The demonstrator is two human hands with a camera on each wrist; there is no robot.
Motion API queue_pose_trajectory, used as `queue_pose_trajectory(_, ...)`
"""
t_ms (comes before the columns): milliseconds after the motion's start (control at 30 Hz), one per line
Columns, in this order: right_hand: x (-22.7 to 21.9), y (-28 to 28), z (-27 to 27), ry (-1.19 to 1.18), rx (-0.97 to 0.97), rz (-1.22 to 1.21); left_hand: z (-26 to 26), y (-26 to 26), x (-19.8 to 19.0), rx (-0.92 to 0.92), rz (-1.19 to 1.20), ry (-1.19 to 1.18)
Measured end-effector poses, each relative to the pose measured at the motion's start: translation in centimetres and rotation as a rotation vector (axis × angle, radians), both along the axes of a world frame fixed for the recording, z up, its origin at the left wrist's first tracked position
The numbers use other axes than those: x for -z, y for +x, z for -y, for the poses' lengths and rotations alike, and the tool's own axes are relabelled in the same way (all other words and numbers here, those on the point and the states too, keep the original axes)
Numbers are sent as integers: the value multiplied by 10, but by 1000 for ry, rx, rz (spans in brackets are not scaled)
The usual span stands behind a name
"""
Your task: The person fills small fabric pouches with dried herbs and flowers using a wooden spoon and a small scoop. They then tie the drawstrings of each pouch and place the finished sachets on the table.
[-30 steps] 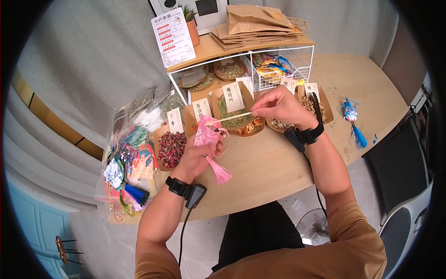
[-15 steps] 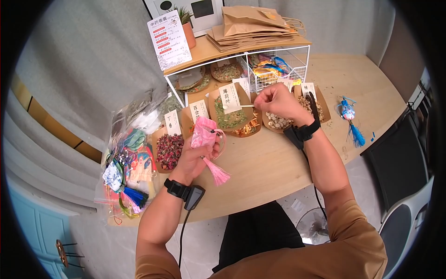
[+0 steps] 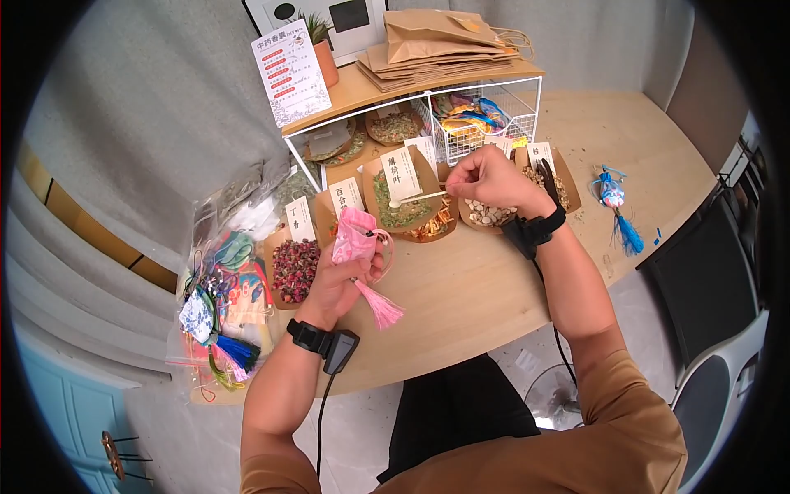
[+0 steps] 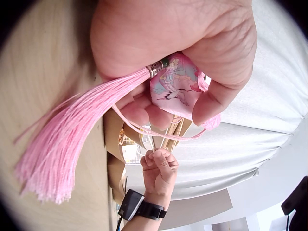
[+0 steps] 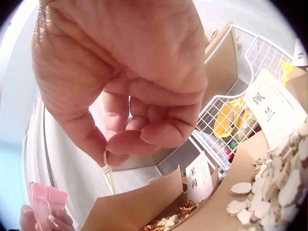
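In the head view my left hand (image 3: 333, 284) grips a small pink drawstring pouch (image 3: 355, 235) upright, its pink tassel (image 3: 380, 306) hanging below. The left wrist view shows a crane print on the pouch (image 4: 175, 91) and a cord loop beside it, with the thumb pressed on the cloth. Farther right, my right hand (image 3: 490, 177) pinches the end of a thin pale spoon (image 3: 424, 197) between thumb and fingertips. Its small bowl end overlaps the green dried leaves (image 3: 399, 216) in a kraft paper tray. In the right wrist view the spoon's handle (image 5: 110, 178) points downward.
Dried rosebuds (image 3: 296, 270) fill a tray at left; pale slices (image 3: 487, 212) lie in one under my right hand. Behind stands a shelf (image 3: 461, 81) bearing paper bags (image 3: 444, 41). Packaged pouches (image 3: 234, 296) lie at left, a blue tasselled pouch (image 3: 611, 193) at right.
The spoon has come out of the pink pouch's mouth and moved right to the green leaf tray, turning over on the way. My left hand keeps its hold on the pouch, nearly still.
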State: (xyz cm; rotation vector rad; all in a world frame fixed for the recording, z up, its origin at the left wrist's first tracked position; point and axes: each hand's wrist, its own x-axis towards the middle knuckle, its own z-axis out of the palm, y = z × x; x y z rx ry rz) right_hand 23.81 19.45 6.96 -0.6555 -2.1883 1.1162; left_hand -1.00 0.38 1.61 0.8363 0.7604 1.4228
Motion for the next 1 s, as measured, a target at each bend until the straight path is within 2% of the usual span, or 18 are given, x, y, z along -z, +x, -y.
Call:
queue_pose_trajectory(267,4,-5,2,127,16,74,-1,-2,1,20,-1,1)
queue_pose_trajectory(567,3,-2,1,2,-46,108,-1,0,1,-13,-1,-6)
queue_pose_trajectory(767,2,-2,-1,-110,4,113,0,0,2,-11,10,2)
queue_pose_trajectory(1000,-4,1,0,-31,71,131,-1,-2,2,11,-6,-4)
